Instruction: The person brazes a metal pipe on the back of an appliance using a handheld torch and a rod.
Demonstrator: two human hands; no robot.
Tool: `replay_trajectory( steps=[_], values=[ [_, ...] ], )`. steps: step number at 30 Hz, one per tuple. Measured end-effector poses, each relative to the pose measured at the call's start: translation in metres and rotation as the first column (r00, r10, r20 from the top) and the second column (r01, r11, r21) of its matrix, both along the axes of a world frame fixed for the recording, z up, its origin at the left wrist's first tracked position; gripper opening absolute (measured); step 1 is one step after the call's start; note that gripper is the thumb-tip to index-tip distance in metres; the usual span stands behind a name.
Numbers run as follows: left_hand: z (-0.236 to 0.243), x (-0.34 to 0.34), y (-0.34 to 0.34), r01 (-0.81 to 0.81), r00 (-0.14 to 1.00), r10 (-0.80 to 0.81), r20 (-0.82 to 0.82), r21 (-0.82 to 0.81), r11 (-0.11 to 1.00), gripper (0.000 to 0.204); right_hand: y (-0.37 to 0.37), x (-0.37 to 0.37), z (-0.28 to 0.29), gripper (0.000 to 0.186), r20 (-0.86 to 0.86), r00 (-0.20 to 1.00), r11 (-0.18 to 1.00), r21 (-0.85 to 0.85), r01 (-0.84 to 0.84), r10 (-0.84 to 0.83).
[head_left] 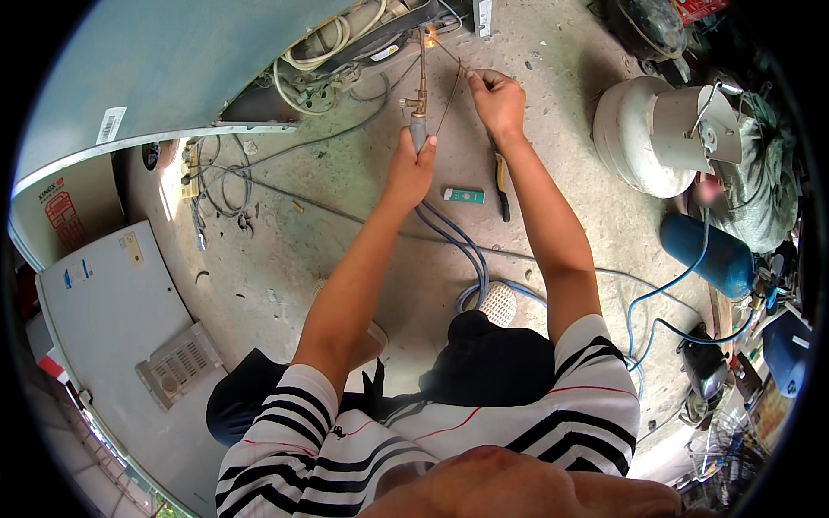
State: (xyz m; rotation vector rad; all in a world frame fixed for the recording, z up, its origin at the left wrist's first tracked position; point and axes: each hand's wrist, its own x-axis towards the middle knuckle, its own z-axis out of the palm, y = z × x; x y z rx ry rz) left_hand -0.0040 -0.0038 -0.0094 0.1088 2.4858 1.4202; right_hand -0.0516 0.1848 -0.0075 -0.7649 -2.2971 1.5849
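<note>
My left hand (408, 171) is closed round the grey handle of a gas torch (418, 129), whose brass valve and thin tube point away from me. An orange glow (430, 37) shows at the torch tip, beside the opened base of a large grey-blue appliance (173, 69). Between the fingertips of my right hand (499, 102) is a thin bent metal rod (450, 54). One end of it reaches the glow; the other slants back toward the torch handle. Pipes and pale looped tubing (332, 52) sit inside the appliance base.
Yellow-and-black-handled pliers (502, 186) and a small green packet (464, 195) lie on the concrete floor. Blue hoses (471, 250) curl near my shoe. To the right stand a white gas cylinder (635, 138) and a blue cylinder (708, 252). A white appliance (121, 285) is at left.
</note>
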Motion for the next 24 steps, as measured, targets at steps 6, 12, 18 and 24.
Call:
replay_trajectory(
  steps=[6, 12, 18, 24],
  values=[
    [0.001, 0.0, 0.0, 0.001, 1.0, -0.001, 0.007, 0.002, 1.0, 0.025, 0.0, -0.003, 0.004, 0.022, 0.001, 1.0, 1.0, 0.025, 0.013, -0.013],
    [0.008, 0.0, 0.001, 0.016, 1.0, -0.016, -0.004, -0.024, 1.0, 0.027, -0.001, -0.003, 0.006, 0.023, 0.0, 1.0, 1.0, 0.015, 0.0, 0.0],
    [0.011, 0.0, 0.003, 0.01, 1.0, -0.01, 0.003, -0.034, 0.999, 0.027, -0.001, -0.002, 0.003, 0.023, -0.013, 1.0, 1.0, -0.005, 0.009, -0.01],
    [0.004, 0.0, 0.002, -0.001, 1.0, 0.001, 0.0, -0.023, 1.0, 0.026, -0.002, -0.003, 0.004, 0.024, -0.007, 1.0, 1.0, -0.022, 0.017, -0.017]
  ],
)
